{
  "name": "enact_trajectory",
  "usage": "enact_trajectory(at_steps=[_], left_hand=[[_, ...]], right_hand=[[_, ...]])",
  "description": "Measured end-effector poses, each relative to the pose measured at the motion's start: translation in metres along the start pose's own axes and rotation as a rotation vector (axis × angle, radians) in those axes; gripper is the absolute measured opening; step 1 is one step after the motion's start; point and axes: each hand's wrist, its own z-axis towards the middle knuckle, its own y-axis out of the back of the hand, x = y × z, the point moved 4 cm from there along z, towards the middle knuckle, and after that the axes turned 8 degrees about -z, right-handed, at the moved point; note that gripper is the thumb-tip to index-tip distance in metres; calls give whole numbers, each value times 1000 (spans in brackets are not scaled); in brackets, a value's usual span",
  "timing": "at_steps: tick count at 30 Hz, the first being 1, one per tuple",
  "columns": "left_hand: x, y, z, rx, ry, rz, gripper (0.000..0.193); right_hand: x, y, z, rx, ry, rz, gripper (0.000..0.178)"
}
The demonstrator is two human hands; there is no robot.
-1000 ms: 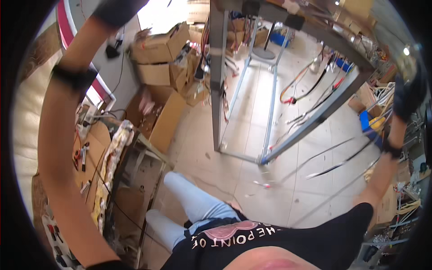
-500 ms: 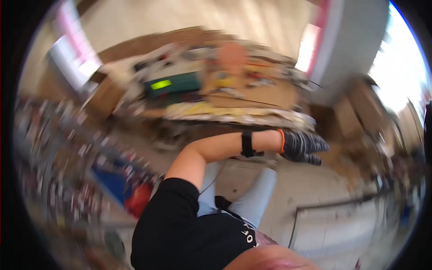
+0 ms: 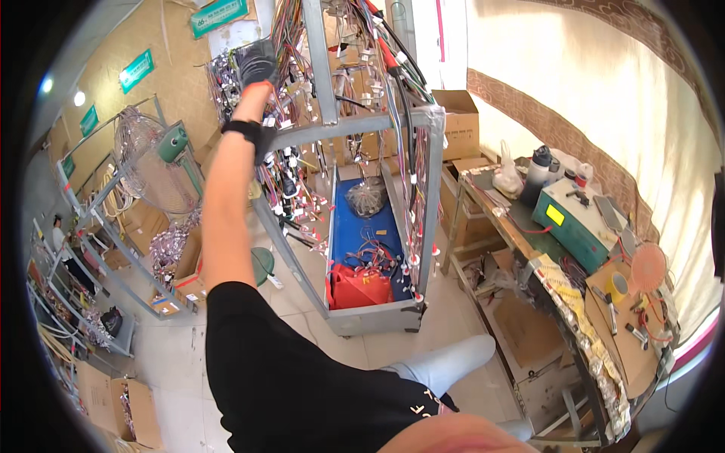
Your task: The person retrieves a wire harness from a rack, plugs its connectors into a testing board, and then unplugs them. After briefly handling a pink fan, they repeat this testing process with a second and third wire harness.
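Observation:
My left hand (image 3: 257, 64), in a dark grey knit glove with an orange cuff, reaches far up to the metal rack (image 3: 332, 133). Its fingers look curled around part of a bundle of thin multicoloured wires (image 3: 289, 41) with small white connectors; the glove hides the fingertips. A black band (image 3: 249, 131) circles that wrist. More wire harnesses (image 3: 291, 181) hang along the rack's left side and on its right post. My right hand is out of sight.
The rack's blue bottom tray (image 3: 351, 234) holds a red bag (image 3: 361, 288) and a clear plastic bundle (image 3: 365, 198). At right stands a cluttered workbench (image 3: 491, 219) with a green box-shaped device (image 3: 578, 226) and a bottle (image 3: 536, 172). A large fan (image 3: 155, 162) and further racks stand left.
My view has swung left from the workbench to the rack. My left hand, earlier stretched rightward with nothing in it, is now raised among the hanging wires.

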Motion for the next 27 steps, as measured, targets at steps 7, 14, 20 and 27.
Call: enact_trajectory(at_steps=[7,14,20,27], left_hand=[[-19,-40,-12,671,-65,-197,61],[15,112,65,288,-51,-390,29],[-212,168,-81,-165,-667,-51,25],[-410,198,-192,-692,-1313,402,21]], right_hand=[[53,34,12,-72,175,-113,51],[107,44,62,-137,445,-187,45],[172,84,53,-232,555,-208,42],[313,222,-51,-153,804,574,22]])
